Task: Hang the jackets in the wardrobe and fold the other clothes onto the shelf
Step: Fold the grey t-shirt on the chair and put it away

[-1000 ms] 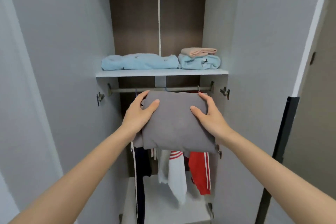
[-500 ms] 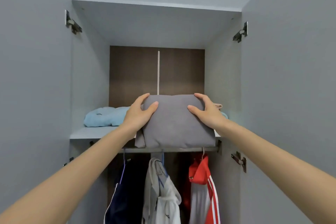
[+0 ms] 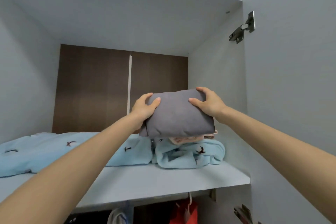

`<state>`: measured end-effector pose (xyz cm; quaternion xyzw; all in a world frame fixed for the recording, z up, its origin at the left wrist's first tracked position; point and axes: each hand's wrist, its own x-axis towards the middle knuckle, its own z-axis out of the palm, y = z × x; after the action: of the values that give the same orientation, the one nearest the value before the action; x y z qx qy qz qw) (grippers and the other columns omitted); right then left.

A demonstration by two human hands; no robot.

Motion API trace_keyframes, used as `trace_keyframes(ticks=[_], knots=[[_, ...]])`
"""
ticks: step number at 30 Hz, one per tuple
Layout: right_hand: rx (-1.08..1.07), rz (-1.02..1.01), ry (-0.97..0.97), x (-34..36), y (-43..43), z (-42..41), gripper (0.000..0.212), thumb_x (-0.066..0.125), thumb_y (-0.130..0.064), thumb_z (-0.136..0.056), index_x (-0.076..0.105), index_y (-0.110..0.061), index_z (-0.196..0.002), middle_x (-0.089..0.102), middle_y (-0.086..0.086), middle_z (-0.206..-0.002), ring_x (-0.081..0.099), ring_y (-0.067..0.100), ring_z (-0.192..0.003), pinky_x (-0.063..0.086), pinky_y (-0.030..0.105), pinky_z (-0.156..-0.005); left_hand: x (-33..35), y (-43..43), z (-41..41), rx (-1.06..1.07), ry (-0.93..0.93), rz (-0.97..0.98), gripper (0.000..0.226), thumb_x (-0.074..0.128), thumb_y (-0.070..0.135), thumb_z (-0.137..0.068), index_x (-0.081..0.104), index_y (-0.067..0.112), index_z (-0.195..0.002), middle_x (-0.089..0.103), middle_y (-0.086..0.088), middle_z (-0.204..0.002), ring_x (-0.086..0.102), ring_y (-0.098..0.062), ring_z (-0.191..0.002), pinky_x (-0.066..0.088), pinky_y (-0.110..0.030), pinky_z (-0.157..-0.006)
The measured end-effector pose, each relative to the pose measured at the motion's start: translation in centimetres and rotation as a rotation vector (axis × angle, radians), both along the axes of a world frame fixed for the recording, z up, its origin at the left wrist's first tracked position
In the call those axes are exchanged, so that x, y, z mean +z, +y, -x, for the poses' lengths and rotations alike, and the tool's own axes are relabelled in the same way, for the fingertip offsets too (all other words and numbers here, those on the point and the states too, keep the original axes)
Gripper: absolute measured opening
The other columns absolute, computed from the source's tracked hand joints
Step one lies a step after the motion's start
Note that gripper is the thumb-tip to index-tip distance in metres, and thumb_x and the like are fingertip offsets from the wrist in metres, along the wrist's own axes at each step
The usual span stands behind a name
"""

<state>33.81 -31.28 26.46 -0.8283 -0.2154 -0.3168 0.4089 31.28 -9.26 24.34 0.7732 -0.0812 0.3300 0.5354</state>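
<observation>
I hold the folded grey garment (image 3: 178,116) at both ends. My left hand (image 3: 143,108) is wrapped round its left end, thumb on the near face; the fingers go behind the cloth and I cannot see them. My right hand (image 3: 209,102) clamps the right end the same way, fingers curled over the top edge.

The bundle sits directly above the folded pink garment (image 3: 183,139), hiding most of it; only a crumpled front edge shows. I cannot tell if grey rests on pink or hangs just over it. The pink piece lies on a folded light blue garment (image 3: 190,154) at the right of the shelf (image 3: 163,180). Beside it a second light blue garment (image 3: 54,152) runs off the left edge, partly behind my left forearm.

Below the shelf only the tops of a red jacket (image 3: 183,212) and a white garment (image 3: 118,216) show, cut off by the frame. A door hinge (image 3: 241,27) is at upper right.
</observation>
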Motion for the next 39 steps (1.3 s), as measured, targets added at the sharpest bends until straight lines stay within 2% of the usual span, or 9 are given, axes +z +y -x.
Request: trace_keyframes(ticks=[11,13,16,18,19,23,26,30,39], knots=[[-0.264,0.235,0.132,2.2,-0.4,-14.8,0.049,0.073,-0.032,-0.085,0.059,-0.016,-0.129,0.052,0.007,-0.140,0.045,0.024,-0.131,0.032,0.026,-0.106,-0.7,-1.8,-15.7,-0.112,0.191,0.226,0.059,0.060,0.030,-0.095,0.035,0.012,-0.145,0.043,-0.013,-0.144,0.046,-0.030,-0.129,0.039,-0.040,-0.108],[-0.276,0.284,0.201,1.0,-0.6,-16.4,0.050,0.072,-0.032,-0.086,0.057,-0.017,-0.131,0.052,0.009,-0.139,0.047,0.024,-0.130,0.034,0.026,-0.105,-1.4,-1.9,-16.4,-0.066,0.260,0.114,0.058,0.056,0.037,-0.096,0.036,0.015,-0.145,0.039,-0.015,-0.146,0.043,-0.031,-0.130,0.039,-0.039,-0.108],[-0.279,0.368,0.285,-0.7,-0.2,-17.8,0.049,0.068,-0.033,-0.089,0.055,-0.016,-0.133,0.057,0.013,-0.134,0.052,0.024,-0.125,0.037,0.027,-0.104,-1.5,-1.6,-16.1,0.064,0.433,-0.293,0.051,0.042,0.050,-0.097,0.044,0.023,-0.140,0.014,-0.018,-0.153,0.031,-0.035,-0.133,0.038,-0.038,-0.107],[-0.286,0.324,0.147,-0.8,0.3,-17.7,0.041,0.063,-0.028,-0.093,0.057,-0.014,-0.130,0.061,0.011,-0.130,0.056,0.024,-0.122,0.039,0.029,-0.103,-0.9,-1.3,-15.7,0.214,0.361,-0.530,0.044,0.039,0.051,-0.097,0.053,0.029,-0.132,0.009,-0.013,-0.154,0.024,-0.037,-0.135,0.033,-0.040,-0.108],[-0.271,0.258,0.053,-0.6,0.6,-17.4,0.036,0.061,-0.025,-0.094,0.058,-0.016,-0.128,0.064,0.009,-0.126,0.058,0.024,-0.117,0.042,0.031,-0.102,-0.6,-1.2,-15.5,0.260,0.273,-0.589,0.040,0.039,0.048,-0.097,0.056,0.029,-0.128,0.019,-0.012,-0.152,0.025,-0.036,-0.134,0.032,-0.041,-0.105],[-0.170,0.248,-0.023,-1.1,2.3,-15.8,0.033,0.054,-0.028,-0.096,0.053,-0.024,-0.129,0.072,0.004,-0.105,0.064,0.023,-0.102,0.047,0.038,-0.097,-1.0,-1.6,-15.9,0.183,0.081,-0.664,0.037,0.037,0.035,-0.099,0.063,0.023,-0.121,0.055,-0.007,-0.131,0.047,-0.031,-0.121,0.043,-0.041,-0.099],[-0.232,0.296,0.050,-3.3,3.0,-15.8,0.039,0.046,-0.033,-0.099,0.045,-0.021,-0.136,0.070,0.009,-0.113,0.058,0.030,-0.114,0.044,0.041,-0.098,-2.7,-1.8,-16.4,0.121,0.094,-0.751,0.042,0.028,0.037,-0.102,0.057,0.022,-0.128,0.055,-0.009,-0.131,0.051,-0.030,-0.118,0.044,-0.043,-0.098],[-0.275,0.344,0.012,-6.3,3.5,-15.1,0.040,0.036,-0.032,-0.101,0.038,-0.023,-0.140,0.068,0.013,-0.114,0.058,0.036,-0.109,0.047,0.043,-0.088,-5.6,-1.4,-16.3,0.162,0.068,-0.768,0.046,0.023,0.044,-0.103,0.045,0.027,-0.139,0.048,-0.004,-0.137,0.043,-0.025,-0.126,0.042,-0.040,-0.096],[-0.253,0.273,-0.002,-3.7,2.5,-10.9,0.034,0.046,-0.025,-0.098,0.051,-0.021,-0.131,0.066,0.006,-0.120,0.058,0.029,-0.114,0.048,0.043,-0.094,-2.2,-1.8,-13.0,0.178,0.099,-0.741,0.042,0.036,0.040,-0.101,0.048,0.027,-0.139,0.051,-0.006,-0.140,0.048,-0.029,-0.125,0.042,-0.039,-0.101]])
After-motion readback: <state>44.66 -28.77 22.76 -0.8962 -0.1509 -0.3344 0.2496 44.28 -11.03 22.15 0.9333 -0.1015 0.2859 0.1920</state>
